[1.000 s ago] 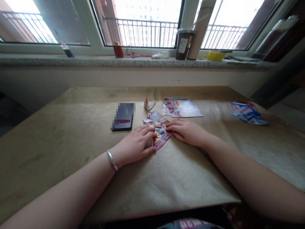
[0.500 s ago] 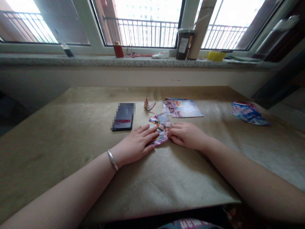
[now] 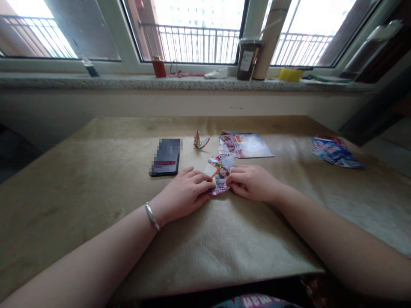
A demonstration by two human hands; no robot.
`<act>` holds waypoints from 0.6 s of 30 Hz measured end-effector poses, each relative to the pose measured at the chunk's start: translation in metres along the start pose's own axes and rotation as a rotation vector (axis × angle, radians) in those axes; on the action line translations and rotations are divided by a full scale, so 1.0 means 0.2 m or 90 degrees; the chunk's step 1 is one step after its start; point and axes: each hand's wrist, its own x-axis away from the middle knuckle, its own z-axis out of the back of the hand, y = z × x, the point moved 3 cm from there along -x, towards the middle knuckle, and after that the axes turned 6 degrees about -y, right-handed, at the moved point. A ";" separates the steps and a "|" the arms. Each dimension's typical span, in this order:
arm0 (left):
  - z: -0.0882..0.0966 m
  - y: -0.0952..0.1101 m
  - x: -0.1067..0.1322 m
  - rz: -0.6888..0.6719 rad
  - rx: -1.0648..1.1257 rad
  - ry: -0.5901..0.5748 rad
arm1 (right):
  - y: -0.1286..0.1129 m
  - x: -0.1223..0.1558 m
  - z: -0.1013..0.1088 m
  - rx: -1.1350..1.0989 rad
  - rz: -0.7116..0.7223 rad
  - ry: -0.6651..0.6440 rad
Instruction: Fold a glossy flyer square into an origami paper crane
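Observation:
A small sheet of colourful printed paper (image 3: 220, 171), partly folded, lies on the tan table (image 3: 96, 179) between my hands. My left hand (image 3: 183, 194), with a silver bracelet at its wrist, pinches the paper's left edge with curled fingers. My right hand (image 3: 253, 183) grips the paper's right edge, fingers bent. The paper's far flap stands up a little from the table.
A dark phone (image 3: 166, 157) lies left of the paper. A small folded paper piece (image 3: 200, 141) and a stack of printed sheets (image 3: 244, 145) lie beyond it. More blue sheets (image 3: 334, 152) rest far right. The windowsill (image 3: 128, 82) holds a cup, a red object and a yellow one.
The paper has been folded smaller and its far flap lifted. Both hands drew closer together and shifted slightly right, their fingers curling onto the paper's edges.

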 end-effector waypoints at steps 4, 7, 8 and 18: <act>-0.01 0.00 0.00 -0.012 -0.011 0.007 | 0.01 0.00 0.00 -0.040 0.002 -0.010; -0.01 -0.01 0.00 -0.016 -0.009 0.010 | 0.02 0.00 -0.01 -0.071 0.019 -0.007; -0.01 -0.01 0.00 -0.021 -0.006 0.012 | 0.03 0.00 -0.01 -0.082 0.022 -0.008; 0.01 0.02 -0.01 -0.051 0.036 0.029 | 0.08 0.00 -0.05 -0.141 -0.129 0.002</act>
